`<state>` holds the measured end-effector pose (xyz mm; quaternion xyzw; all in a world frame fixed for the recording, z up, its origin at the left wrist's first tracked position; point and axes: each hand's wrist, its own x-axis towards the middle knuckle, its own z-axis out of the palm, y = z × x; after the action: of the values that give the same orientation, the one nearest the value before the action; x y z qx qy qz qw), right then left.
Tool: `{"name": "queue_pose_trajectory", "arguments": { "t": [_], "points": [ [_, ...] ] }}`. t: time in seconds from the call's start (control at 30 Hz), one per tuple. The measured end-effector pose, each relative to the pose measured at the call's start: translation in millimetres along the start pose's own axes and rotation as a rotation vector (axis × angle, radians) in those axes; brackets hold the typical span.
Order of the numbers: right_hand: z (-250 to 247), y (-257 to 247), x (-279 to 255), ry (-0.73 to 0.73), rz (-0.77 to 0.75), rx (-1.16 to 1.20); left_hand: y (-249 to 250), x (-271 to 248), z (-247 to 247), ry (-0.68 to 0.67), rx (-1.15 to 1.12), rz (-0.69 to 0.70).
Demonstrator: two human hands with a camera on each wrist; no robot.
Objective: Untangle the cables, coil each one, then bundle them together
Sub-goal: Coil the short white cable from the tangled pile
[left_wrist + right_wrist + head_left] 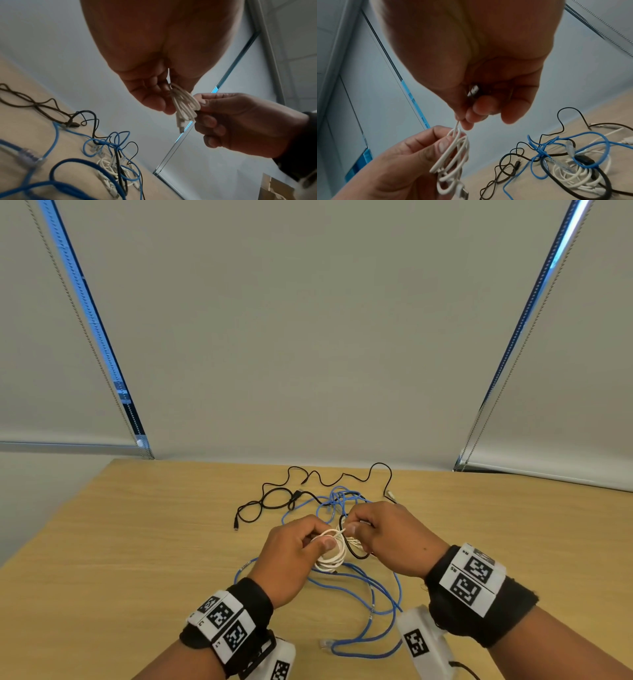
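Hands: two, left hand (pixel 294 556) and right hand (pixel 394 539), both raised over the table (pixel 137 542).
White cable coils in hand: one, the white coil (pixel 330 553), pinched between both hands.
White cables on the table: at least one loose heap (pixel 573 174); exact count cannot be told.
Blue cables: at least two, the blue cables (pixel 373 594); tangle too dense for a sure count.
Black cables: at least two, a thin black cable (pixel 274 498) and a thicker black cable (pixel 352 553).
Wrist bands with printed markers: two, one per wrist.
Window blinds: three, with two bright gaps between them.
Tables: one.
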<state>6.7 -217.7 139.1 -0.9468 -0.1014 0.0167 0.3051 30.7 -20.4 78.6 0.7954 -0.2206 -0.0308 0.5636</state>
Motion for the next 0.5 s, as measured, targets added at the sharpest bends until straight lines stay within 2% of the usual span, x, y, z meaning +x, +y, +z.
{"name": "queue_pose_trajectory", "arguments": {
  "t": [0.1,0.23,0.33,0.5],
  "points": [
    [-0.2,0.2,1.4,0.003,-0.007,-0.01,-0.2,-1.0,3.4,-0.077,-0.053,-0.029],
    [-2.1,-0.9,-1.2,-0.009,-0.013,0.002,-4.4,-2.3,2.5,-0.031,0.006,0.038],
    [-3.7,-1.7,-2.4,0.013,0.007,0.046,-2.1,-2.8,2.3,-0.024,-0.074,0.03],
    [0.4,-3.2,-4.1,-0.022,0.11,0.397,2.0,-2.7,4.6,0.022,-0.278,-0.009]
  ]
}}
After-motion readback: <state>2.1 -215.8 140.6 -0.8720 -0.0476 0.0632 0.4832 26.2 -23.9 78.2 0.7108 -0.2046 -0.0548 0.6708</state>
